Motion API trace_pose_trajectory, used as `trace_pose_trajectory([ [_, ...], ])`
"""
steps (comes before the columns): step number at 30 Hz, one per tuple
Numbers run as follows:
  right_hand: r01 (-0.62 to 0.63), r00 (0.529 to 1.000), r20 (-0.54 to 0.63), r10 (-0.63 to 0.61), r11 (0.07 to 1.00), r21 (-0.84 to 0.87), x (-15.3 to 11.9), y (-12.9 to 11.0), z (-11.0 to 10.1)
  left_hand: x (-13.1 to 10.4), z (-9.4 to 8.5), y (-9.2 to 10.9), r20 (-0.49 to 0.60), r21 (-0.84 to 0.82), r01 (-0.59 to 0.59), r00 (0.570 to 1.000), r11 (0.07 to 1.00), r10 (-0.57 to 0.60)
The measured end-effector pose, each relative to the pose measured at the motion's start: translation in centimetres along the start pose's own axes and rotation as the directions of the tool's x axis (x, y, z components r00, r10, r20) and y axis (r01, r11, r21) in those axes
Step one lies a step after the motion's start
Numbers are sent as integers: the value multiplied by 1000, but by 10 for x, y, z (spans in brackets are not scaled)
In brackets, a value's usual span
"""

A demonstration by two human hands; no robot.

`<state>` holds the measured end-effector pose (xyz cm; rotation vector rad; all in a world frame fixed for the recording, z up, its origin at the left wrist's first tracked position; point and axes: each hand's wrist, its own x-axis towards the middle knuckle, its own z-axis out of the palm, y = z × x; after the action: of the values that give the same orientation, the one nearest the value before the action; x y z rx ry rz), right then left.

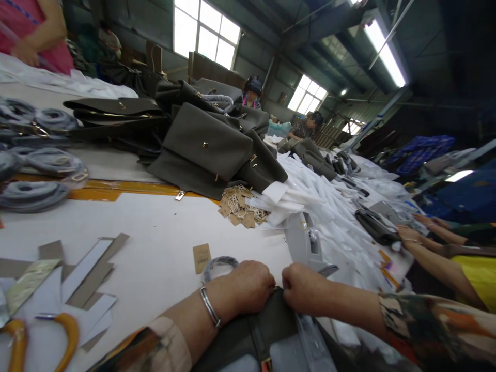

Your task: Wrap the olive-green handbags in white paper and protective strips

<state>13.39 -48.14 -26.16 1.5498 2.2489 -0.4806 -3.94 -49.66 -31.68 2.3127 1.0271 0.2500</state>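
Observation:
A dark olive handbag [240,343] lies close to me at the table's near edge, its lower part cut off by the frame. My left hand [253,285], with a silver bangle at the wrist, is closed on the bag's top edge. Right beside it, my right hand [304,289] is closed on the same edge; the fingertips of both are hidden. Clear plastic [312,336] hangs along the bag's right side. Just beyond my left hand are a wrapped grey strap loop [209,268] and a brown card tag [201,257].
Stacked olive handbags [205,139] stand across the table, with strung tags [240,204] before them. Coiled wrapped straps [34,196], card strips [91,279] and orange-handled scissors [70,336] lie left. White bags [321,201] spread right, near a co-worker's arms [430,256].

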Motion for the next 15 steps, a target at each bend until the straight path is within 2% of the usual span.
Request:
trace_pose_trajectory([
  [4, -162, 985, 86, 151, 977, 139, 4, 10, 8, -3, -3, 2, 33, -41, -1, 999, 999, 2],
  [8, -251, 968, 85, 237, 929, 270, 6, 15, 14, -3, -4, 2, 50, -56, 2, 999, 998, 1],
  [11, -237, 969, 138, 205, 929, 286, 6, 16, 10, -4, -6, 3, 59, -71, 3, 998, 998, 1],
  [15, -146, 972, 209, 106, 971, 187, 9, 17, 3, -5, -9, 4, 69, -69, 14, 998, 997, -9],
])
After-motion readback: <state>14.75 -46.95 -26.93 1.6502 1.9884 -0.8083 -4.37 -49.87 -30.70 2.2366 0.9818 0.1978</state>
